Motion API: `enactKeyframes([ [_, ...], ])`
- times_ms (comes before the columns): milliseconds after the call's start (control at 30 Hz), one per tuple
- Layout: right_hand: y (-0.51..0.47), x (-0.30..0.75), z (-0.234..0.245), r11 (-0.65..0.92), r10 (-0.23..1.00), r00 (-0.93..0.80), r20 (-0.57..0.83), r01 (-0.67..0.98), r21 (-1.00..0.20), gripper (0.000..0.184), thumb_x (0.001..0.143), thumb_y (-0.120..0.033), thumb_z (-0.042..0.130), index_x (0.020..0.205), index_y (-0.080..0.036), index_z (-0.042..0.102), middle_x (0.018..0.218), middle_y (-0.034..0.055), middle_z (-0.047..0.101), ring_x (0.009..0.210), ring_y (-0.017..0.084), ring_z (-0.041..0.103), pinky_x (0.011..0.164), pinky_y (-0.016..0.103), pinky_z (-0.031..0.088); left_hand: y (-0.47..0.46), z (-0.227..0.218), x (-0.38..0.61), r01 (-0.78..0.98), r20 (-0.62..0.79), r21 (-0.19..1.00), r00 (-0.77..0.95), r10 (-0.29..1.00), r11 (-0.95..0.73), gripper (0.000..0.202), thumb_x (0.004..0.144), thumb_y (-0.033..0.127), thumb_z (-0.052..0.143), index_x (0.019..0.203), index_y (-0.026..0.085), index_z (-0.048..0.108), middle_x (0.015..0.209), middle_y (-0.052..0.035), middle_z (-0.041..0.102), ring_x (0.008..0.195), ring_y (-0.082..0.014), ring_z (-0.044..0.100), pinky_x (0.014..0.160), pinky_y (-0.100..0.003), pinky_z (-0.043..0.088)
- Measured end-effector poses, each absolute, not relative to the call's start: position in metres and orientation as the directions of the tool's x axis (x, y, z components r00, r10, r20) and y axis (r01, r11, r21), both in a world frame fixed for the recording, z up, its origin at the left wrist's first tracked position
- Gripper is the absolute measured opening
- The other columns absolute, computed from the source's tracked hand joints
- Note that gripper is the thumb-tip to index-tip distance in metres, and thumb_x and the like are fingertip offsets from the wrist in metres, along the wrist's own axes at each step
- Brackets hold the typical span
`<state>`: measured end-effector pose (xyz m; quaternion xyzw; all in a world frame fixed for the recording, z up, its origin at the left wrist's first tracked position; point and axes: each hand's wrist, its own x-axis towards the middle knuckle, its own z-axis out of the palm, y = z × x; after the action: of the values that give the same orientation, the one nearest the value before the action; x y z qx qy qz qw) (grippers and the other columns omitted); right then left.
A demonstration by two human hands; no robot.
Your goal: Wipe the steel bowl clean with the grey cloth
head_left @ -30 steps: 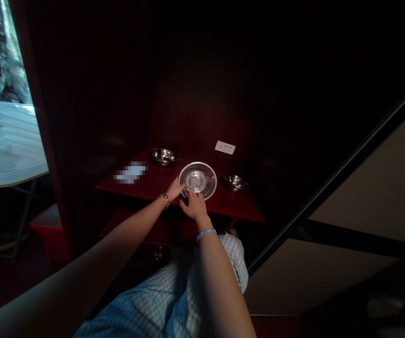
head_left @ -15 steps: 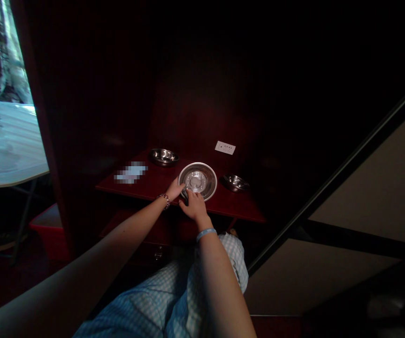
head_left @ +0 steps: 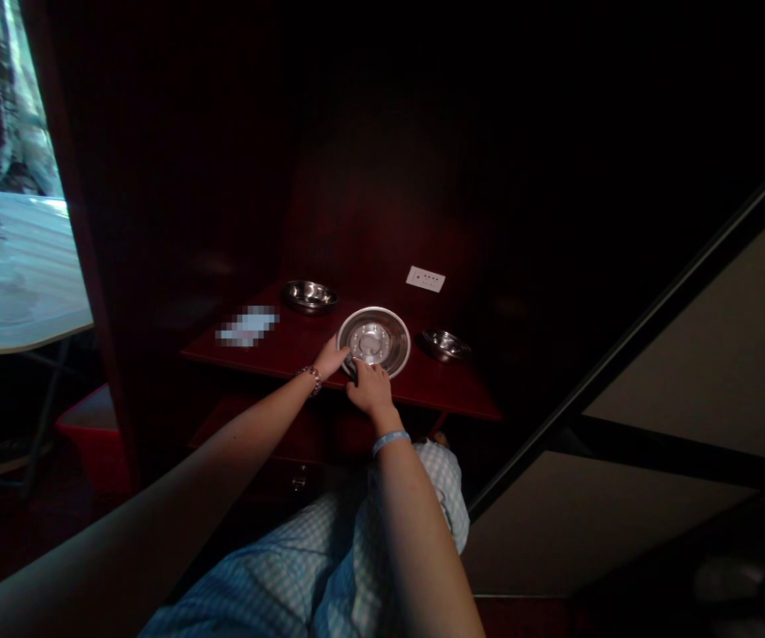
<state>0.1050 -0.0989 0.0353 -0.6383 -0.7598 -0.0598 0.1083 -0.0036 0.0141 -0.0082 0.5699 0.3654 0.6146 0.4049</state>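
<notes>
A round stainless steel bowl (head_left: 392, 335) is tilted toward me at the front edge of the dark red shelf (head_left: 289, 356). Its inside shows bright specks and a ring at the bottom. My left hand (head_left: 330, 360) is closed on the bowl's left rim, thumb toward the inside. Over the near rim, my right hand (head_left: 372, 388) has its fingers bent and drawn together, tips at the bowl's inner wall. A small dark grey patch lies between the hands, too small to name. Whether the right fingers hold it cannot be made out.
One shallow metal bowl (head_left: 310, 299) sits back left, another (head_left: 447, 346) to the right. A blurred pale item (head_left: 247, 326) lies on the left. A white socket plate (head_left: 425, 278) is on the back wall. Left are a folding table (head_left: 29, 266) and a red bin (head_left: 96, 443).
My right hand has shifted slightly right, and its thumb has drawn in toward the fingers. The bowl and my left hand stay where they were.
</notes>
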Motion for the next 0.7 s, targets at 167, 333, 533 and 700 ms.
enactKeyframes([
  [167, -0.1, 0.106, 0.038, 0.155, 0.955, -0.149, 0.255, 0.988, -0.005, 0.047, 0.087, -0.025, 0.048, 0.133, -0.018, 0.05, 0.127, 0.0096, 0.062, 0.118, 0.026, 0.051, 0.097, 0.038, 0.034, 0.016, -0.009, -0.003, -0.102, 0.412, 0.906, -0.007, 0.911, -0.411, 0.04, 0.068, 0.011, 0.061, 0.109, 0.011, 0.062, 0.111, -0.0123, 0.068, 0.107, -0.0261, 0.062, 0.103, -0.043, 0.042],
  [333, -0.101, 0.108, 0.043, 0.103, 0.961, -0.111, 0.253, 0.994, 0.046, 0.035, 0.088, -0.023, 0.048, 0.122, -0.019, 0.058, 0.117, 0.0118, 0.067, 0.115, 0.026, 0.053, 0.093, 0.038, 0.034, 0.019, -0.012, -0.002, -0.119, 0.419, 0.901, -0.002, 0.908, -0.417, 0.04, 0.069, 0.01, 0.061, 0.109, 0.012, 0.061, 0.112, -0.0111, 0.069, 0.107, -0.0244, 0.062, 0.103, -0.041, 0.043],
  [533, -0.097, 0.118, 0.046, 0.062, 0.962, -0.087, 0.259, 0.993, 0.101, 0.03, 0.086, -0.023, 0.05, 0.112, -0.018, 0.065, 0.109, 0.0134, 0.069, 0.114, 0.027, 0.053, 0.094, 0.039, 0.032, 0.018, -0.014, 0.0, -0.123, 0.417, 0.902, 0.008, 0.909, -0.413, 0.039, 0.071, 0.01, 0.061, 0.11, 0.013, 0.062, 0.113, -0.0107, 0.069, 0.11, -0.0246, 0.062, 0.105, -0.041, 0.041],
  [700, -0.086, 0.136, 0.055, 0.084, 0.962, -0.126, 0.243, 0.981, 0.174, 0.031, 0.086, -0.021, 0.049, 0.111, -0.018, 0.067, 0.108, 0.014, 0.07, 0.116, 0.028, 0.051, 0.098, 0.042, 0.028, 0.017, -0.013, 0.002, -0.115, 0.41, 0.906, -0.003, 0.912, -0.408, 0.045, 0.071, 0.008, 0.059, 0.115, 0.012, 0.059, 0.119, -0.0131, 0.067, 0.115, -0.0249, 0.06, 0.109, -0.042, 0.036],
])
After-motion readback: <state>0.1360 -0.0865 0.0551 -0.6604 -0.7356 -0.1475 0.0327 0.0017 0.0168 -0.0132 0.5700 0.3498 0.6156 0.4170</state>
